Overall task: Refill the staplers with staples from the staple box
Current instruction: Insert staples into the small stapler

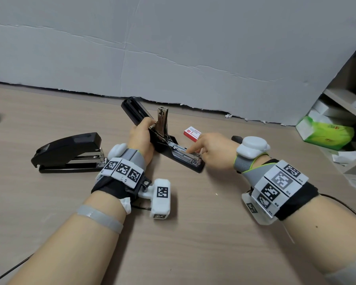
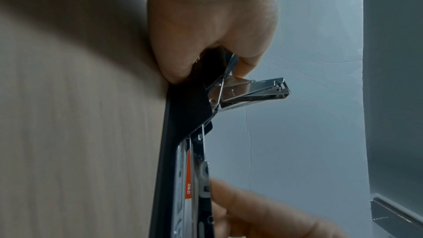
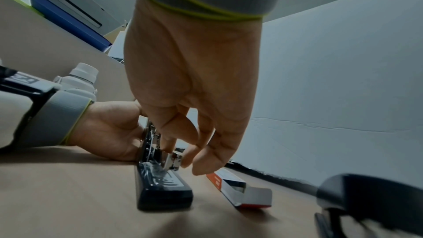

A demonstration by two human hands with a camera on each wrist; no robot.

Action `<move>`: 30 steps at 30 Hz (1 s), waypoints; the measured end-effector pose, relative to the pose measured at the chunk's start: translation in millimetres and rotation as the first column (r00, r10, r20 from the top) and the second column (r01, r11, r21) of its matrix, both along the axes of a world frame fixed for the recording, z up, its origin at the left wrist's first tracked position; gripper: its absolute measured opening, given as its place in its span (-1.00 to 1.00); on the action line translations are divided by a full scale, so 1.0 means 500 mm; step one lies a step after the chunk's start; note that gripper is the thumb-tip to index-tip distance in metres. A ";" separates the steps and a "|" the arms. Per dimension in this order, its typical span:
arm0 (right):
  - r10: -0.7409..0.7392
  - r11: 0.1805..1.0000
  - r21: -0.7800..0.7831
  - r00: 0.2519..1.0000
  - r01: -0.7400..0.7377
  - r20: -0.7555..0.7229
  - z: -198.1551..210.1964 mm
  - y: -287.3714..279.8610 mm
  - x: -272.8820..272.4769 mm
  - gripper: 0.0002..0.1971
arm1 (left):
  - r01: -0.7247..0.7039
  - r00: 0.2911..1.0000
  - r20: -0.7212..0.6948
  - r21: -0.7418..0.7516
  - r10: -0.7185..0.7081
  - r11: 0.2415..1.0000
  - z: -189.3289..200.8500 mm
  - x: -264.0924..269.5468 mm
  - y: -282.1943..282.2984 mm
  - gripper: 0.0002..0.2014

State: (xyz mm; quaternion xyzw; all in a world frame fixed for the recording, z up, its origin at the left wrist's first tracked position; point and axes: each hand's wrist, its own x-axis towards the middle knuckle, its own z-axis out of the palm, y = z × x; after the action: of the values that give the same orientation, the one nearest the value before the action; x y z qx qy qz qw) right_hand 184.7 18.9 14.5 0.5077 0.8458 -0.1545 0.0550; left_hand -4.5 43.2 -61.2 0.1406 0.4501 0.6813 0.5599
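Head view: left hand (image 1: 141,136) grips the opened stapler (image 1: 162,140) — right hand (image 1: 212,150) pinches staples (image 3: 174,159) into its channel; we advise seating them flat.

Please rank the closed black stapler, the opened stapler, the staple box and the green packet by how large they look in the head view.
1. Opened stapler and closed black stapler: alike, so unranked.
2. Green packet, though it lies farther off.
3. Staple box, smallest.
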 end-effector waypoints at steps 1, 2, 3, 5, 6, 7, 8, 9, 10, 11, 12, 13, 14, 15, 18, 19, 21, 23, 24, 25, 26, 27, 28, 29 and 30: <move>-0.011 1.000 -0.002 1.000 0.011 -0.002 0.001 -0.001 0.005 -0.42 | -0.006 1.000 0.001 -0.001 0.006 1.000 0.001 -0.001 0.000 -0.73; -0.018 1.000 -0.003 1.000 0.018 0.001 0.002 -0.002 0.010 -0.43 | -0.008 1.000 0.002 -0.003 0.008 1.000 0.000 -0.002 -0.001 -0.74; -0.022 1.000 -0.002 1.000 0.022 0.006 0.004 -0.005 0.016 -0.45 | -0.006 1.000 0.002 -0.006 0.006 1.000 0.000 -0.001 -0.001 -0.73; -0.015 1.000 0.004 1.000 0.015 0.009 0.009 -0.011 0.021 -0.47 | -0.009 1.000 0.000 -0.006 0.009 1.000 0.001 -0.002 -0.003 -0.69; -0.014 1.000 0.010 1.000 0.014 0.008 0.013 -0.014 0.027 -0.48 | -0.006 1.000 0.000 -0.009 0.006 1.000 0.002 0.001 -0.003 -0.66; -0.017 1.000 0.012 1.000 0.017 0.001 0.017 -0.014 0.030 -0.51 | -0.007 1.000 -0.001 -0.014 0.007 1.000 0.002 0.001 -0.004 -0.62; -0.031 0.999 0.018 0.999 0.031 -0.018 0.022 -0.013 0.034 -0.54 | -0.007 1.000 0.000 -0.017 0.007 1.000 0.002 0.002 -0.004 -0.60; -0.058 0.998 0.029 0.997 0.060 -0.047 0.028 -0.010 0.039 -0.58 | -0.005 1.000 0.004 -0.015 0.005 1.000 0.003 0.003 -0.004 -0.58; -0.095 0.994 0.043 0.992 0.099 -0.085 0.033 -0.004 0.043 -0.63 | -0.006 1.000 0.007 -0.015 0.006 1.000 0.003 0.002 -0.005 -0.55; -0.137 0.988 0.058 0.982 0.145 -0.127 0.039 0.003 0.048 -0.67 | -0.005 1.000 0.009 -0.016 0.006 1.000 0.003 0.002 -0.005 -0.53; -0.176 0.979 0.077 0.970 0.191 -0.169 0.043 0.012 0.052 -0.69 | -0.006 1.000 0.013 -0.014 0.006 1.000 0.002 0.002 -0.005 -0.51; -0.214 0.966 0.100 0.956 0.238 -0.201 0.046 0.025 0.054 -0.71 | -0.008 1.000 0.018 -0.009 0.008 1.000 0.000 0.001 -0.003 -0.51; -0.248 0.952 0.124 0.944 0.279 -0.219 0.048 0.038 0.055 -0.73 | -0.009 1.000 0.022 -0.004 0.009 1.000 -0.001 0.001 -0.001 -0.52; -0.279 0.939 0.142 0.934 0.314 -0.222 0.047 0.049 0.057 -0.76 | -0.009 1.000 0.024 0.001 0.009 1.000 -0.003 0.001 -0.001 -0.54; -0.360 0.907 0.163 0.915 0.389 -0.183 0.039 0.093 0.059 -0.80 | -0.001 1.000 0.025 0.018 0.001 1.000 -0.006 0.000 0.005 -0.55; -0.376 0.902 0.170 0.915 0.398 -0.146 0.035 0.104 0.057 -0.82 | 0.008 1.000 0.025 0.021 -0.009 1.000 -0.008 0.000 0.005 -0.55; -0.388 0.903 0.188 0.921 0.387 -0.031 0.026 0.122 0.047 -0.87 | 0.015 0.999 0.028 0.029 -0.016 0.999 -0.010 0.000 0.007 -0.56; -0.385 0.915 0.172 0.918 0.366 0.096 0.015 0.131 0.033 -0.89 | 0.020 0.999 0.030 0.035 -0.021 0.999 -0.010 0.002 0.007 -0.59; -0.381 0.920 0.150 0.914 0.361 0.138 0.008 0.137 0.026 -0.87 | 0.027 0.999 0.028 0.037 -0.028 0.999 -0.011 0.001 0.007 -0.57; -0.382 0.922 0.134 0.909 0.363 0.169 0.002 0.143 0.020 -0.83 | 0.031 0.999 0.027 0.041 -0.033 0.999 -0.011 0.001 0.007 -0.56; -0.387 0.921 0.127 0.902 0.368 0.191 -0.001 0.146 0.016 -0.79 | 0.032 0.999 0.026 0.044 -0.033 0.999 -0.010 0.001 0.007 -0.57; -0.396 0.918 0.124 0.895 0.378 0.204 -0.004 0.149 0.014 -0.76 | 0.028 0.999 0.024 0.044 -0.029 0.999 -0.011 0.001 0.007 -0.58; -0.404 0.914 0.122 0.891 0.386 0.209 -0.008 0.153 0.013 -0.75 | 0.024 0.999 0.025 0.045 -0.025 0.999 -0.011 -0.001 0.008 -0.59; -0.410 0.912 0.123 0.888 0.392 0.208 -0.010 0.154 0.013 -0.75 | 0.021 0.999 0.030 0.046 -0.022 0.999 -0.011 -0.001 0.008 -0.59; -0.417 0.909 0.122 0.885 0.400 0.206 -0.013 0.154 0.014 -0.75 | 0.016 0.999 0.033 0.047 -0.017 0.999 -0.010 -0.002 0.008 -0.58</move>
State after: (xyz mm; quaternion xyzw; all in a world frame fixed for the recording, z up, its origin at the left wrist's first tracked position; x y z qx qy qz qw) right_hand 191.9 95.9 8.0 0.6902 0.7133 -0.0715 0.0981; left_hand -5.3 47.1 -66.0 0.1457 0.4234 0.6893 0.5695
